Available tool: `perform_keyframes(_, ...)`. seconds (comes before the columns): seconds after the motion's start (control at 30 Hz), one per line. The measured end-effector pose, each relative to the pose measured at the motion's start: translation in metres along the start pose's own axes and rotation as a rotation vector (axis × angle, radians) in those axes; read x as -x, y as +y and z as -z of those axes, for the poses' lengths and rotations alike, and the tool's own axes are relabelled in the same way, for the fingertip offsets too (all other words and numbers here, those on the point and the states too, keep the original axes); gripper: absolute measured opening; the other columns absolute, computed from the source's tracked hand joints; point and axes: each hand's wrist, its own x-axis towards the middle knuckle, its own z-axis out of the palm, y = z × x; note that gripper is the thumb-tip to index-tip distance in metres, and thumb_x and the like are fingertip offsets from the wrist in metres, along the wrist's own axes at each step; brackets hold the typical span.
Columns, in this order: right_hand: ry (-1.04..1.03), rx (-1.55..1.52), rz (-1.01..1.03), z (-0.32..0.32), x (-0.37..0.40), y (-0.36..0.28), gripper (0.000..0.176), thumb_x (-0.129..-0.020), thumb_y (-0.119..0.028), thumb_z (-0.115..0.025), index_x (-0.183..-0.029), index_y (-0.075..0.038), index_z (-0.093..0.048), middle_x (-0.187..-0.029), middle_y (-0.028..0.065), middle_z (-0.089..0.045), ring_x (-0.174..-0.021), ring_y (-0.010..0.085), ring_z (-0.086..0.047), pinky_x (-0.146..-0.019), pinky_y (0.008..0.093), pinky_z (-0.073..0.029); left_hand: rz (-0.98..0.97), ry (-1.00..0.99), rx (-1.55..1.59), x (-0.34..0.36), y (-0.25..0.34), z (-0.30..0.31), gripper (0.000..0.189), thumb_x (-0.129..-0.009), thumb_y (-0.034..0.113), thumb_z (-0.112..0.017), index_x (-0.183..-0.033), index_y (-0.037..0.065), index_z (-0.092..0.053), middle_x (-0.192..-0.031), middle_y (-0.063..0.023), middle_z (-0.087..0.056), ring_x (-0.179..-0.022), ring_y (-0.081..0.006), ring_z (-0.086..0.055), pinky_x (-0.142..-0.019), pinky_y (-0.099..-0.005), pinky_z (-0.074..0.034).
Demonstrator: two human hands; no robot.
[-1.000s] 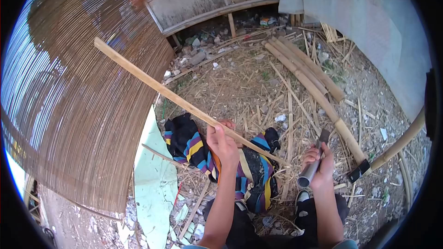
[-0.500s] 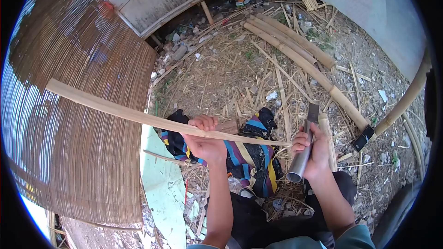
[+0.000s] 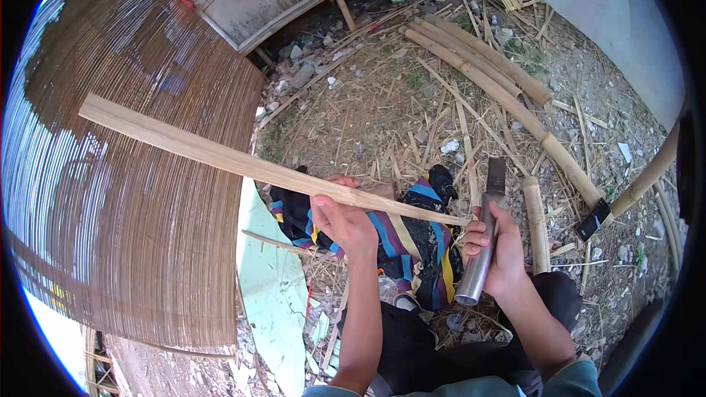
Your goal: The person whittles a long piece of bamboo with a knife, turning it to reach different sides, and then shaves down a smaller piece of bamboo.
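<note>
A long, flat bamboo strip (image 3: pixel 198 148) slants across the view from upper left down to the right. My left hand (image 3: pixel 346 224) grips it near its middle, thumb on the near side and fingertips showing behind. My right hand (image 3: pixel 500 250) is wrapped round the metal pipe handle (image 3: pixel 476 272) of a tool whose flat dark blade (image 3: pixel 496 175) points up and away. The strip's narrow right end meets the fingers of my right hand beside the handle. Below the strip lies a striped cloth bundle (image 3: pixel 445 268).
Bamboo poles (image 3: pixel 507 95) lie on the littered ground at the upper right, with a black phone-like object (image 3: pixel 594 219) near one end. A slatted screen (image 3: pixel 147 198) stands at left, beside a pale green sheet (image 3: pixel 272 309). A short bamboo piece (image 3: pixel 537 220) lies right of the tool.
My left hand has turned, its thumb now pressed on the strip's near side. The strip's broad face shows more, and the tool stands more upright. The whole view has shifted slightly.
</note>
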Motion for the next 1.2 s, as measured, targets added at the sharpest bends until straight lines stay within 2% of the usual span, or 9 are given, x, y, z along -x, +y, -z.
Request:
perform_keyframes(0.3, 0.001, 0.051, 0.007, 0.004, -0.005, 0.005, 0.026, -0.088, -0.033, -0.054, -0.095, -0.010, -0.045, -0.069, -0.0019, -0.039, -0.052, 0.0077, -0.038, -0.050, 0.0242, -0.035, 0.223, -0.199, -0.385, 0.006, -0.017, 0.003, 0.039, -0.097, 0.023, -0.041, -0.115, -0.009, -0.051, -0.123, -0.0157, -0.053, -0.095, -0.0134, -0.056, -0.086, -0.0262, -0.043)
perform_keyframes(0.43, -0.003, 0.021, 0.015, 0.005, -0.004, 0.003, 0.024, -0.087, -0.030, -0.055, -0.094, -0.010, -0.045, -0.068, -0.0019, -0.040, -0.052, 0.0078, -0.039, -0.050, 0.0242, -0.036, 0.286, -0.450, -0.529, 0.022, -0.028, -0.007, 0.036, -0.093, 0.013, -0.049, -0.124, -0.005, -0.047, -0.103, -0.0115, -0.060, -0.090, -0.0122, -0.057, -0.077, -0.0256, -0.049)
perform_keyframes(0.6, -0.037, 0.061, 0.075, 0.008, -0.006, 0.002, 0.024, -0.087, -0.030, -0.055, -0.096, -0.011, -0.044, -0.068, -0.0011, -0.040, -0.051, 0.0083, -0.039, -0.049, 0.0249, -0.036, 0.267, -0.566, -0.571, 0.038, -0.068, -0.012, 0.018, -0.094, 0.008, -0.042, -0.102, -0.006, -0.049, -0.081, -0.0091, -0.063, -0.075, -0.0114, -0.060, -0.068, -0.0233, -0.048)
perform_keyframes(0.77, -0.084, 0.323, 0.245, -0.009, 0.013, 0.000, 0.035, -0.093, -0.042, -0.044, -0.105, -0.009, -0.044, -0.067, 0.0022, -0.044, -0.048, 0.0101, -0.041, -0.046, 0.0268, -0.036, 0.112, -0.301, -0.225, 0.017, -0.046, -0.023, 0.018, -0.097, 0.018, -0.038, -0.104, 0.002, -0.039, -0.056, -0.0003, -0.039, -0.051, -0.0082, -0.040, -0.051, -0.0229, -0.039)
perform_keyframes(0.9, -0.266, 1.045, 0.721, -0.013, 0.026, -0.016, 0.045, -0.092, -0.044, -0.042, -0.114, -0.005, -0.045, -0.060, 0.0056, -0.047, -0.043, 0.0171, -0.050, -0.042, 0.0280, -0.040, 0.344, -0.313, 0.040, 0.025, -0.008, -0.026, 0.017, -0.097, 0.018, -0.039, -0.095, 0.002, -0.044, -0.061, -0.0007, -0.041, -0.052, -0.0083, -0.041, -0.050, -0.0224, -0.037)
perform_keyframes(0.97, -0.395, 1.849, 1.528, -0.032, 0.034, -0.032, 0.044, -0.088, -0.045, -0.051, -0.108, -0.006, -0.051, -0.060, 0.0067, -0.050, -0.047, 0.0205, -0.057, -0.045, 0.0280, -0.045, 0.441, -0.381, -0.033, 0.034, -0.010, -0.029, 0.019, -0.097, 0.021, -0.040, -0.093, 0.003, -0.044, -0.061, -0.0010, -0.040, -0.053, -0.0084, -0.039, -0.050, -0.0216, -0.036)
perform_keyframes(1.0, -0.388, 2.061, 1.686, -0.040, 0.035, -0.041, 0.046, -0.079, -0.050, -0.057, -0.103, -0.010, -0.056, -0.061, 0.0061, -0.053, -0.051, 0.0212, -0.060, -0.046, 0.0289, -0.047, 0.206, -0.502, -0.108, 0.038, -0.017, -0.029, 0.020, -0.096, 0.021, -0.041, -0.089, 0.003, -0.046, -0.061, -0.0005, -0.040, -0.051, -0.0080, -0.038, -0.048, -0.0215, -0.034)
perform_keyframes(1.1, -0.397, 2.544, 1.766, -0.066, 0.045, -0.056, 0.050, -0.074, -0.056, -0.058, -0.102, -0.014, -0.056, -0.062, 0.0034, -0.054, -0.049, 0.0205, -0.059, -0.043, 0.0308, -0.046, -0.153, -0.548, -0.194, 0.057, -0.034, -0.033, 0.021, -0.095, 0.018, -0.045, -0.081, 0.003, -0.048, -0.060, 0.0010, -0.040, -0.048, -0.0059, -0.033, -0.043, -0.0215, -0.026)
perform_keyframes(1.2, -0.397, 2.717, 1.831, -0.082, 0.046, -0.069, 0.048, -0.073, -0.058, -0.057, -0.096, -0.017, -0.056, -0.060, 0.0019, -0.052, -0.046, 0.0188, -0.057, -0.040, 0.0297, -0.044, 0.466, -0.653, 0.151, 0.064, -0.027, -0.034, 0.018, -0.096, 0.015, -0.044, -0.083, 0.003, -0.049, -0.057, 0.0026, -0.038, -0.047, -0.0043, -0.031, -0.041, -0.0217, -0.024)
